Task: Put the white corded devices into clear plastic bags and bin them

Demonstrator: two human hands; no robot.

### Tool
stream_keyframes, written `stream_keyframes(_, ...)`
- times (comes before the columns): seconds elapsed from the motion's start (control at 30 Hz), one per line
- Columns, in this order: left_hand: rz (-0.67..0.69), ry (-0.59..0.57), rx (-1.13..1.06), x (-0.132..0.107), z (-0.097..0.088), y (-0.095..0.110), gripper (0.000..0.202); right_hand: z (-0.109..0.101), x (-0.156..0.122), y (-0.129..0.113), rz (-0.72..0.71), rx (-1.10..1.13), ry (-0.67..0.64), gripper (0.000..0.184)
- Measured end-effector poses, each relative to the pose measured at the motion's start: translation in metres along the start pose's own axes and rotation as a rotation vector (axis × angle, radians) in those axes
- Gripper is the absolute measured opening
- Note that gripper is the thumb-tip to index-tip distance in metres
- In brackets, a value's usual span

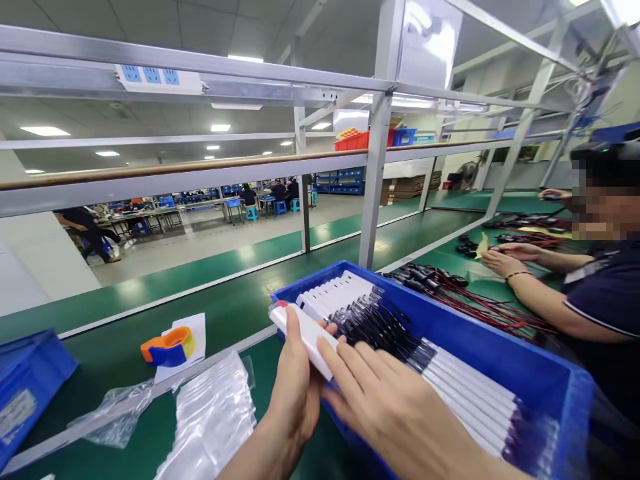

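A slim white rectangular unit (311, 339), with a small red spot at its far end, is held up over the near left edge of a blue bin (505, 340). My left hand (296, 383) wraps round it, with the thumb along its side. The fingers of my right hand (383, 390) are closed over its near end, thumb underneath. In the bin are rows of similar white units (333, 293) with black cables (370, 323), and more white units (465, 387) nearer me. Left of my hands lies a stack of clear plastic sleeves (215, 413).
Orange and blue tape rolls (170, 345) sit on white paper, near a crumpled clear bag (117, 413) and another blue bin (30, 393). A metal frame post (375, 180) stands behind the bin. At right, a co-worker's hands (507, 260) are near red and black cables (480, 303).
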State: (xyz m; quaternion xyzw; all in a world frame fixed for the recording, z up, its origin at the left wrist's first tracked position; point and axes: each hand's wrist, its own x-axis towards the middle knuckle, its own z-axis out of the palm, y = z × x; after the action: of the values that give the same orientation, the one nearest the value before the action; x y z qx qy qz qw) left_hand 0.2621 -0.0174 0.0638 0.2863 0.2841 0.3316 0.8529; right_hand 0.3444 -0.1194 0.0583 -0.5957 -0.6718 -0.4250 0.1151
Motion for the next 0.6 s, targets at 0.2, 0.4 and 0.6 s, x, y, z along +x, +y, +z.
stream_keyframes(0.2,0.2,-0.18,0.306,0.042,-0.017,0.03,0.037,0.068,0.036,0.069,0.369,0.506,-0.387,0.017)
stream_keyframes(0.4,0.167,0.075,0.371,0.029,-0.105,0.043,0.03,0.15,0.036,0.065,0.452,0.63,-0.448,0.013)
stream_keyframes(0.6,0.245,0.278,0.439,-0.011,-0.187,0.026,0.033,0.204,0.018,0.034,0.366,0.62,-0.266,0.013)
